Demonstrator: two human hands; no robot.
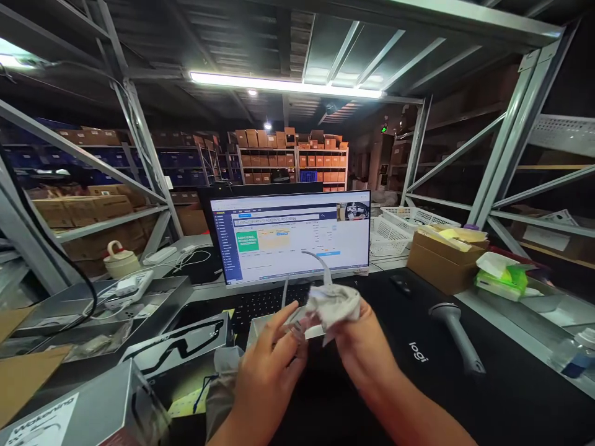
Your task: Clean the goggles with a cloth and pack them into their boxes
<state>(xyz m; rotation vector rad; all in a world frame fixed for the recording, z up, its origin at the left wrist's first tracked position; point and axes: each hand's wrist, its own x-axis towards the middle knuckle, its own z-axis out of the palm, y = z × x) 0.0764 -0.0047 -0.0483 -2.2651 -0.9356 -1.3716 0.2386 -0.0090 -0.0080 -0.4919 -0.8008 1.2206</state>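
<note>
In front of the monitor, my right hand is closed on a crumpled whitish cloth. Two slim pale arms stick up from between my hands, one of them with a curved tip; they look like part of a pair of glasses, whose front is mostly covered by cloth and fingers. My left hand has its fingers bent in and pinches the glasses from the left side. A small pale open box lies partly hidden behind my left fingers. Beside my left wrist is a grey fabric pouch with a dark cord.
The monitor stands behind a black keyboard. Printed boxes lie at left, near a grey tray. On the black mat are a scanner and a mouse. A cardboard box and a bottle stand right.
</note>
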